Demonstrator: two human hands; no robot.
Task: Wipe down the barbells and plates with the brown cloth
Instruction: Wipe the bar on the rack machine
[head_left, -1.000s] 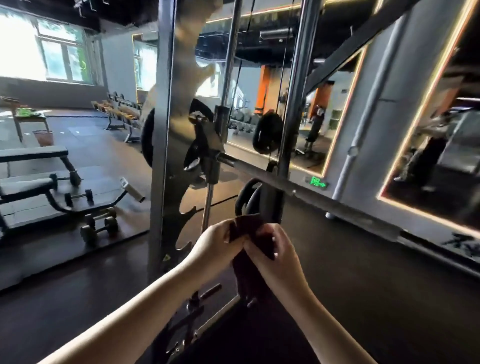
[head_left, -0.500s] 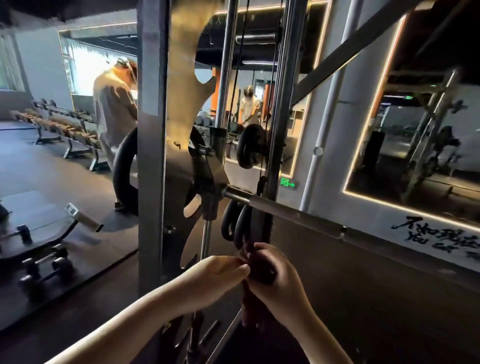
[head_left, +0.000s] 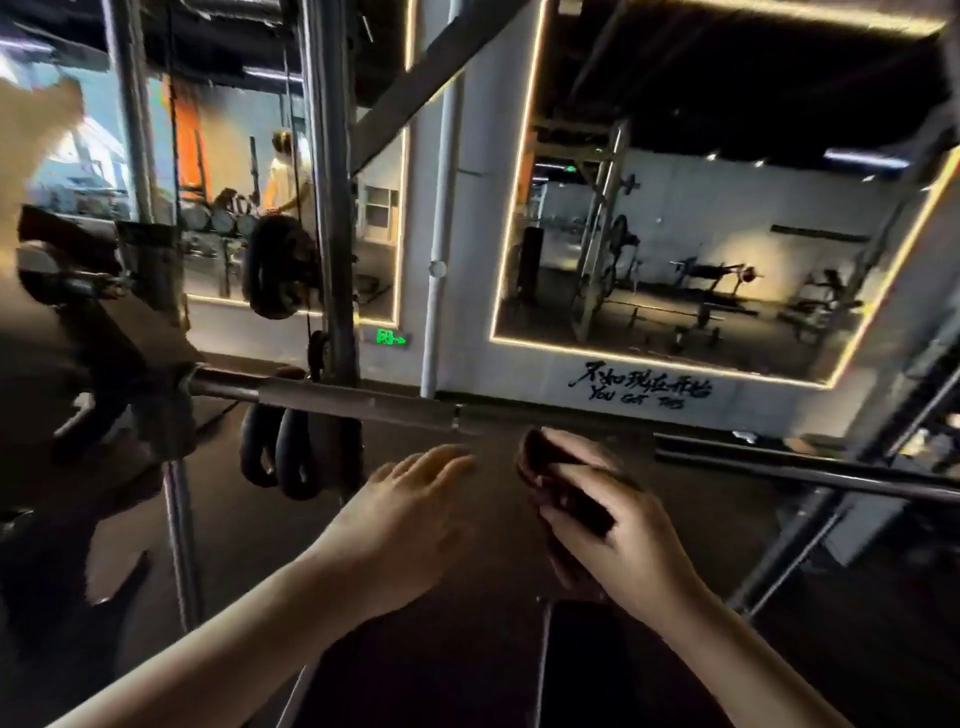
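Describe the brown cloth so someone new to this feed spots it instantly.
Find the long barbell crossing the frame. Just below its middle, the right hand grips the brown cloth. It is the only soft, bunched thing; the left hand holds nothing.

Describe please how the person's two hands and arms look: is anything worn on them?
The left hand and the right hand are bare, without gloves. The left forearm and the right forearm are bare as well down to the picture's edge; no sleeve shows. No watch, bracelet or ring can be seen, though the picture is somewhat blurred.
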